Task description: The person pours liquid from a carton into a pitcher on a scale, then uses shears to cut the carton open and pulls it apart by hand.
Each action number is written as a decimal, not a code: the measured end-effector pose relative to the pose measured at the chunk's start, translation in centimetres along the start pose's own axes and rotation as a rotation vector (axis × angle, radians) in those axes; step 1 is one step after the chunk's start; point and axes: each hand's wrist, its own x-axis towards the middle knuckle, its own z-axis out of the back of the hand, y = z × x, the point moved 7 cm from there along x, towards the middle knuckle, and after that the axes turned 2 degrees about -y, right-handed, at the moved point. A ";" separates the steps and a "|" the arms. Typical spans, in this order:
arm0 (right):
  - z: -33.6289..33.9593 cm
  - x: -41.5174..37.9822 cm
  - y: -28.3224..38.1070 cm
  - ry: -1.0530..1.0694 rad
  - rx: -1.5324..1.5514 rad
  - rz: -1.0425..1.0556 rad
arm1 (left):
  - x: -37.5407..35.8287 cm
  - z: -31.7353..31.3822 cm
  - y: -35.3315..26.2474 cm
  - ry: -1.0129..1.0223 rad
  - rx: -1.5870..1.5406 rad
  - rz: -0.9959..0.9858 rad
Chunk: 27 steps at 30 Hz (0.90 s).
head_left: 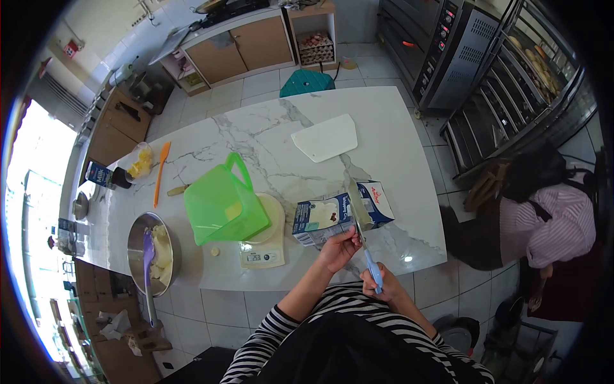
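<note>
A blue and white whipping cream carton [323, 216] lies on the table in front of me. Its top part [376, 200] is folded or cut away to the right, with a gap between the two. My left hand [340, 248] is closed at the carton's near edge, fingertips pinching it. In my right hand [378, 281] is a knife with a light blue handle [373, 269], fingers wrapped round the grip. Its thin blade points away from me into the gap, and the carton partly hides it.
Left of the carton, a green pitcher [224, 208] stands on a kitchen scale [262, 255]. A steel bowl [135, 262] holds a pale mass and a purple spatula [148, 253]. Farther back lie a white board [326, 137] and an orange spatula [161, 174]. Another person [543, 217] bends at right.
</note>
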 end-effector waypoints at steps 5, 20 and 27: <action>0.8 0.5 -0.6 -0.063 0.104 0.007 | 0.0 0.2 1.0 -0.017 0.016 0.017; 1.8 0.6 -0.5 -0.014 0.123 -0.021 | 0.4 0.7 1.4 -0.025 0.051 0.046; 2.1 0.5 -0.6 0.020 0.165 -0.027 | 0.6 1.0 1.5 -0.039 0.056 0.044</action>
